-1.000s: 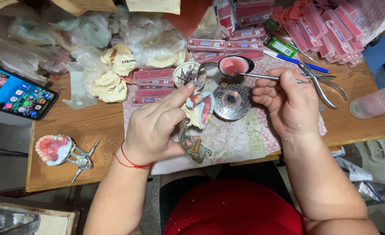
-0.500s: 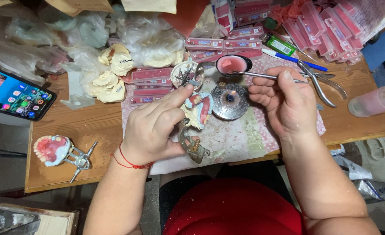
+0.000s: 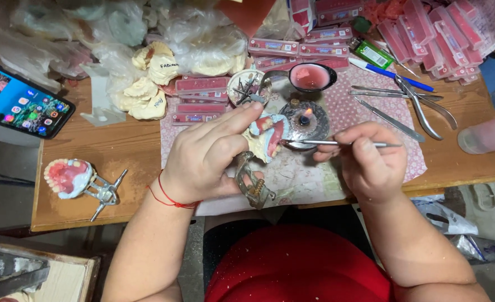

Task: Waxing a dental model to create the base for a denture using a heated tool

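Denture model, pink gum wax on cream plaster, mounted on a metal articulator, held tilted above the bench. Slim metal wax tool, horizontal, tip touching the pink wax.

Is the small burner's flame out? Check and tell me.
No: a small flame shows on top of the round metal burner, just behind the thin metal tool that the right hand holds.

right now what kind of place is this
Probably a dental technician's bench: the left hand holds a denture model, a lit spirit burner stands behind, and plaster casts are piled nearby.
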